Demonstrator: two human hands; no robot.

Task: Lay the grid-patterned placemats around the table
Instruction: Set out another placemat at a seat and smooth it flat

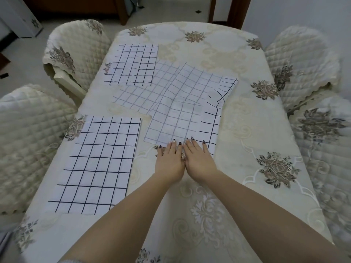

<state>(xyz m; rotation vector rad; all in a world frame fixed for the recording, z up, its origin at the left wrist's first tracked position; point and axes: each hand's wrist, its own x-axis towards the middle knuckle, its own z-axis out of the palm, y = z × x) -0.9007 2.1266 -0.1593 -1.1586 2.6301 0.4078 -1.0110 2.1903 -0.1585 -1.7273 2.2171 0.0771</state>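
Observation:
Two white placemats with dark grid lines lie flat along the table's left side: one near me [98, 164] and one farther away [133, 65]. A loose overlapping pile of several more grid placemats [180, 103] lies in the middle, some showing a paler side. My left hand [169, 162] and my right hand [198, 160] lie side by side, fingers straight, with fingertips on the near edge of the pile's closest mat [171, 126].
The table [247, 130] wears a cream floral cloth. Quilted covered chairs stand at the left [76, 48], near left [28, 139], right [302, 63] and near right [326, 149].

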